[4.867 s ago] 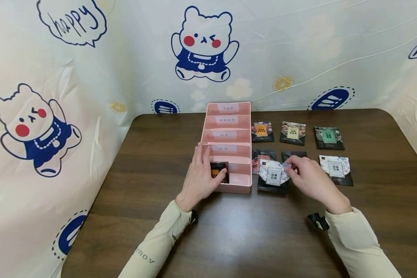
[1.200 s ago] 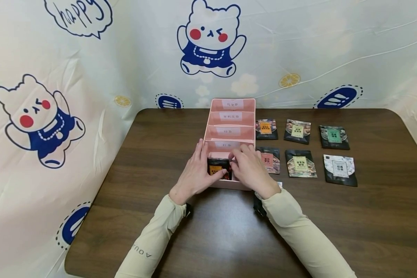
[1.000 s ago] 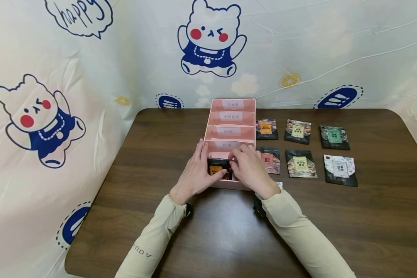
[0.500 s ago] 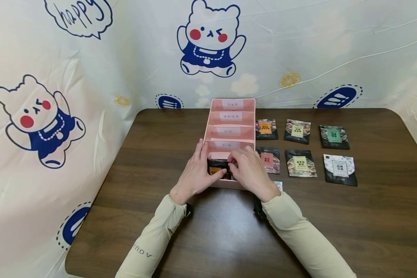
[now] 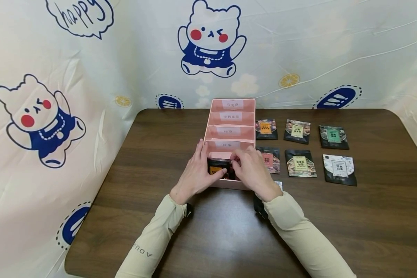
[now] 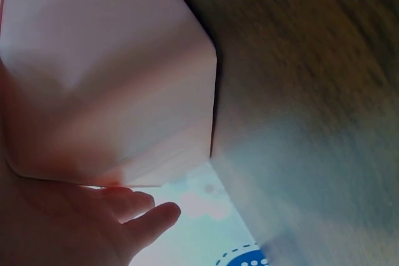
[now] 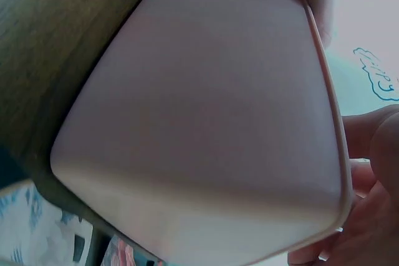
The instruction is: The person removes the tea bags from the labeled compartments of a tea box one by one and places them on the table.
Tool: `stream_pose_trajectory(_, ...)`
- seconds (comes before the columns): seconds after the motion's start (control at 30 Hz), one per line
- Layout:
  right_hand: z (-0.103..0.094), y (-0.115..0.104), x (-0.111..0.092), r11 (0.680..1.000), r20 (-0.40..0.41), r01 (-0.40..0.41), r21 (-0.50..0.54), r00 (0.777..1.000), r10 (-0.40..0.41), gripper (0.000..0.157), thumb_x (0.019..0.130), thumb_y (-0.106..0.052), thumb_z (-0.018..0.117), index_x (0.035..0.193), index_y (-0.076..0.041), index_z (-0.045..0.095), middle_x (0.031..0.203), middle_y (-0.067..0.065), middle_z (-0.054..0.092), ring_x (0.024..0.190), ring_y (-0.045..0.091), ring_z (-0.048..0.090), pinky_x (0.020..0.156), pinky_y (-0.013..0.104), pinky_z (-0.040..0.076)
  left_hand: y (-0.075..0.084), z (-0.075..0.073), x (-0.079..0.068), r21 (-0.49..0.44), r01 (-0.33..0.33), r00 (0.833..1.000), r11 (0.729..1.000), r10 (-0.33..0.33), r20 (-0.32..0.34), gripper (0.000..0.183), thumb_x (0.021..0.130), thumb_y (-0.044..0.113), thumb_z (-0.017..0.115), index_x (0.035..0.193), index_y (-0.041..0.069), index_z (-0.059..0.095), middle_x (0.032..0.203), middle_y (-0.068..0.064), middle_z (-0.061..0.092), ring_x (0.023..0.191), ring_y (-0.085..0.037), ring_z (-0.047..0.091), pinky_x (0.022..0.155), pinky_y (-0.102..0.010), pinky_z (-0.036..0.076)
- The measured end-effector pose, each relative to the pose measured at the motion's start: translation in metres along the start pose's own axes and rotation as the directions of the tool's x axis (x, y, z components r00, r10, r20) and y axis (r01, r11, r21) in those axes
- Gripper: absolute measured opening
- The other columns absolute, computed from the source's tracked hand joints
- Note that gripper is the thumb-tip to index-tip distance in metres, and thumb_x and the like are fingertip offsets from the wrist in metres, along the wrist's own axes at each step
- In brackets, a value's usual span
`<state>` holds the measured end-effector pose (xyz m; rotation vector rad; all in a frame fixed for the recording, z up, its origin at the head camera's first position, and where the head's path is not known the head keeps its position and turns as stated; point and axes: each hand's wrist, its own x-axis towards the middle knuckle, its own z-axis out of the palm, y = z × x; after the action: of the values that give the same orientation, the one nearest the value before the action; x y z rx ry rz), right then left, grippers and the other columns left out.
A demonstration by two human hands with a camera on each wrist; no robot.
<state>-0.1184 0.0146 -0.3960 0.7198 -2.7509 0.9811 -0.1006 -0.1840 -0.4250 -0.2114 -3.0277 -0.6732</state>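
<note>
In the head view, a black tea sachet with an orange label (image 5: 215, 170) stands in the front compartment of the long pink divided box (image 5: 226, 185). My left hand (image 5: 195, 173) rests along the box's left side with fingers fairly straight. Its thumb presses on the sachet's face. My right hand (image 5: 253, 173) reaches over the box's right rim, its thumb and index finger pinching at the sachet's right end; the fingertips partly hide it. The left wrist view shows the box's pink outer wall (image 6: 124, 91), and the right wrist view shows curled fingers (image 7: 368, 216) beyond the rim.
Several sachets lie flat right of the box, among them a green-labelled one (image 5: 333, 137), a red-labelled one (image 5: 272, 159) and a white one (image 5: 339, 170). Another white-edged sachet (image 5: 278, 184) is mostly covered by the right wrist. A patterned cloth (image 5: 142, 58) hangs behind the table.
Earlier my right hand held a white-labelled sachet right of the box; it then moved left into the front compartment. Lately its fingers shift slightly, and dark sachet now shows farther right. My left hand stays.
</note>
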Motion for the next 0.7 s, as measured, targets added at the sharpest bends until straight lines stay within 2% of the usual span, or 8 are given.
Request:
stream_pose_trajectory(0.17,-0.006,0.004,-0.001,1.000,-0.027,-0.002,0.007,1.000,0.002,0.004,0.087,-0.010,0.065,0.087,-0.011,0.069,0.073,0.002,0.067,0.080,0.023,0.052,0.079,0.042,0.040,0.000,0.000,-0.001,0.003,0.001,1.000,1.000,-0.001,-0.001,0.105,0.081,0.067,0.058,0.154,0.008,0.011,0.162,-0.014,0.007,0.146,-0.034,0.025,0.109,-0.055,0.036)
stream_pose_trajectory(0.3,-0.011,0.008,-0.001,1.000,-0.050,-0.012,0.009,0.999,0.013,0.005,0.087,-0.010,0.064,0.090,-0.011,0.068,0.080,0.004,0.071,0.080,0.024,0.053,0.080,0.043,0.041,0.001,0.000,-0.001,0.004,-0.001,1.000,1.000,0.001,-0.006,0.105,0.081,0.067,0.057,0.154,0.008,0.012,0.162,-0.014,0.007,0.148,-0.033,0.020,0.109,-0.055,0.035)
stream_pose_trajectory(0.47,-0.015,0.012,-0.001,1.000,-0.071,-0.028,0.004,0.997,0.028,0.008,0.086,-0.011,0.064,0.093,-0.009,0.068,0.085,0.005,0.073,0.079,0.023,0.052,0.077,0.041,0.040,0.000,0.001,-0.001,0.009,-0.005,1.000,1.000,0.005,-0.013,0.105,0.081,0.067,0.058,0.154,0.007,0.012,0.162,-0.015,0.007,0.148,-0.033,0.018,0.109,-0.055,0.035)
stream_pose_trajectory(0.7,-0.021,0.014,-0.002,0.999,-0.095,-0.033,0.011,0.995,0.034,0.008,0.087,-0.009,0.062,0.094,-0.009,0.067,0.085,0.005,0.073,0.082,0.024,0.053,0.082,0.042,0.041,0.000,0.001,-0.001,0.006,0.002,1.000,1.000,-0.002,-0.008,0.106,0.081,0.068,0.057,0.155,0.008,0.010,0.163,-0.015,0.006,0.149,-0.033,0.017,0.110,-0.055,0.034)
